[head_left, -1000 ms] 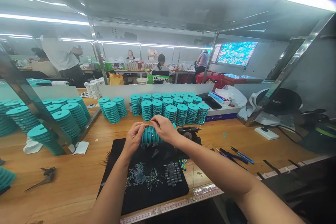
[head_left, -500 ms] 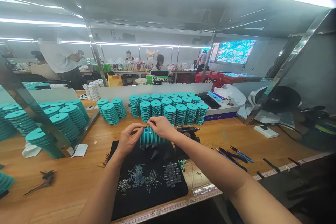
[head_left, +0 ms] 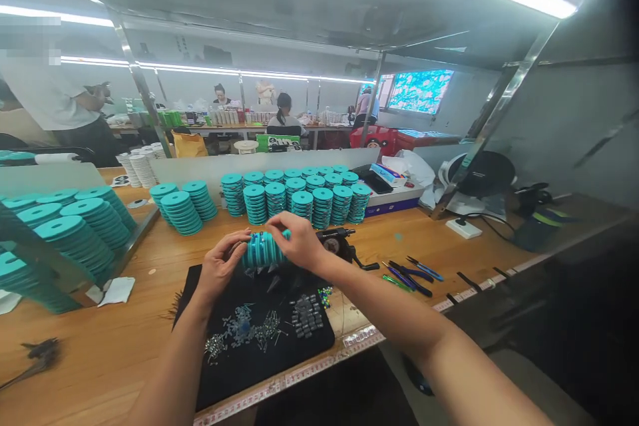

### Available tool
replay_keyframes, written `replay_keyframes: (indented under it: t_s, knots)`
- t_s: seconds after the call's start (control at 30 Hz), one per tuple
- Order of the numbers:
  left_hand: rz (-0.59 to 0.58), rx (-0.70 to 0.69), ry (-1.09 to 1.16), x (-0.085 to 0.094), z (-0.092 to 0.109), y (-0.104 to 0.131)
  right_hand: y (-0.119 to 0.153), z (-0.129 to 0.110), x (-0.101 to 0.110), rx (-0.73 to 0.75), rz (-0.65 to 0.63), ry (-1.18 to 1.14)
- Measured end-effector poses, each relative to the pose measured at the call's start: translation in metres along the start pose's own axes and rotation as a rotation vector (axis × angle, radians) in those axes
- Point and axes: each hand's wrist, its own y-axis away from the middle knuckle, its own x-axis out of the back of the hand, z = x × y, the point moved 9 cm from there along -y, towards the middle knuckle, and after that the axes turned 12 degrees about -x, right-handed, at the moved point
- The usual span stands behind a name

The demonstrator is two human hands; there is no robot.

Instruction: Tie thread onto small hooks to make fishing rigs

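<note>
A row of teal ring-shaped spools (head_left: 263,251) lies on its side above a black mat (head_left: 259,373), in line with a small black crank device (head_left: 335,244). At the row's left end my left hand (head_left: 223,265) has thumb and fingers drawn together, close against the outermost spools. My right hand (head_left: 299,243) is over the right part of the row, thumb and fingertips pinched just above the spools. Whatever is between the fingers of either hand is too small to make out. Small dark cones (head_left: 273,283) lie below the row.
On the mat lie metal swivels (head_left: 215,347), clear small parts (head_left: 239,323) and grey weights (head_left: 306,316). Coloured beads (head_left: 325,297) sit beside them. Upright stacks of teal spools (head_left: 302,203) stand behind. Pliers (head_left: 410,277) lie right, and a metal post (head_left: 134,80) rises left.
The view has swung to the right, so everything sits further left. My right hand has lifted and opened slightly away from my left hand, showing more of the spools between them.
</note>
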Motion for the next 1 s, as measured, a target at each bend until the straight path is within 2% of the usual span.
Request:
replay_keyframes:
  t_s: [0.1,0.2,0.3,0.4,0.53,0.77,0.87,1.0]
  knots:
    - [-0.014,0.021,0.02,0.001,-0.003,0.001,0.061,0.03,0.014,-0.08,0.046,0.004]
    - [-0.02,0.032,0.032,0.001,-0.005,0.002,0.113,0.077,0.019,-0.192,0.042,0.056]
    - [-0.022,0.035,0.046,0.002,-0.008,0.003,0.145,0.119,0.017,-0.294,0.004,0.134]
    - [-0.028,0.042,0.063,0.002,-0.011,0.004,0.16,0.141,0.008,-0.352,-0.056,0.199]
    - [-0.046,0.054,0.083,0.002,-0.015,0.005,0.165,0.148,-0.004,-0.391,-0.102,0.285]
    - [-0.016,0.047,0.049,0.004,-0.015,0.003,0.166,0.148,-0.015,-0.403,-0.096,0.402]
    - [-0.011,0.034,0.041,0.002,-0.012,0.001,0.165,0.144,-0.012,-0.4,-0.086,0.399]
    - [-0.013,0.026,0.045,0.002,-0.009,0.0,0.157,0.129,0.008,-0.388,-0.07,0.32]
